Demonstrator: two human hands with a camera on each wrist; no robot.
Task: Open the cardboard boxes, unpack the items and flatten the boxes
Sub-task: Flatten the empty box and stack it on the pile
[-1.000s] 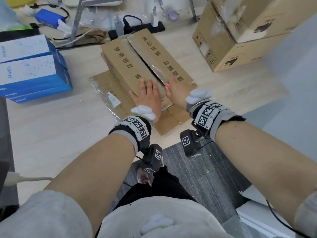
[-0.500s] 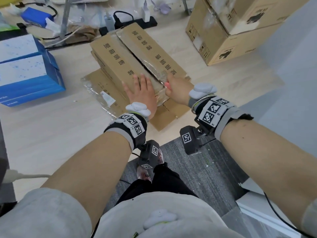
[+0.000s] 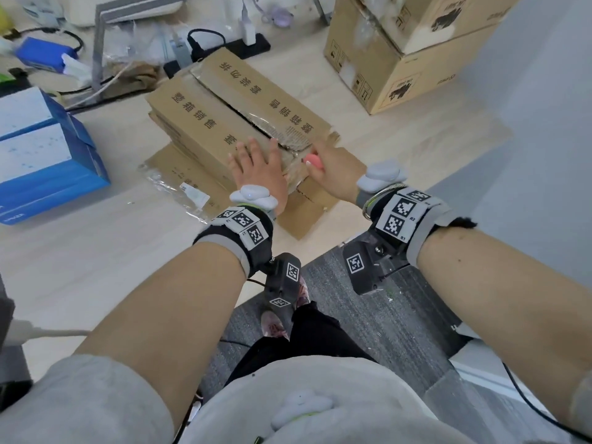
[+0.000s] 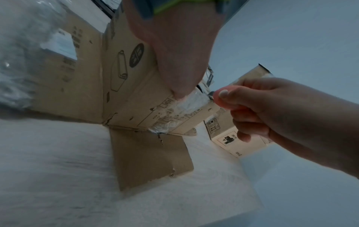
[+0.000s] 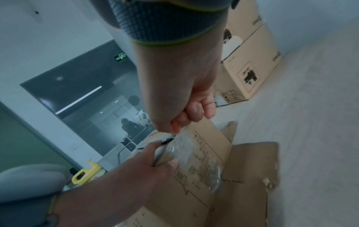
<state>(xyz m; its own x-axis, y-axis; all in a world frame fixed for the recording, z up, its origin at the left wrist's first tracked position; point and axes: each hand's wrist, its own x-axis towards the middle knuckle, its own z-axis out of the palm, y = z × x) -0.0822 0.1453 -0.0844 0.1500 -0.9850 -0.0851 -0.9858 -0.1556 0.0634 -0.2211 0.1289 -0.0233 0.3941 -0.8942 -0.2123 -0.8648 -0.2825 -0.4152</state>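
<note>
A long brown cardboard box [image 3: 205,113] with printed characters lies on flattened cardboard [image 3: 304,216] on the pale floor. Its top seam is split, with torn clear tape at the near end [image 4: 186,104]. My left hand [image 3: 256,165] presses flat on the near left flap with fingers spread, and its thumb [image 4: 180,86] lies on the taped end face. My right hand [image 3: 333,168] grips a small pink cutter [image 3: 312,161] at the near end of the seam. The right wrist view shows both hands [image 5: 186,95] at the box's end face [image 5: 202,153]. The blade is hidden.
Two blue-and-white boxes [image 3: 48,161] stand at the left. Stacked large cardboard boxes [image 3: 400,59] stand at the back right. A power strip with cables [image 3: 224,46] and a table leg [image 3: 99,43] lie behind the box. Grey carpet [image 3: 368,315] starts under my arms.
Both hands keep their places at the box's near end. The right hand with the cutter has shifted only slightly by the seam. My head view has moved a little.
</note>
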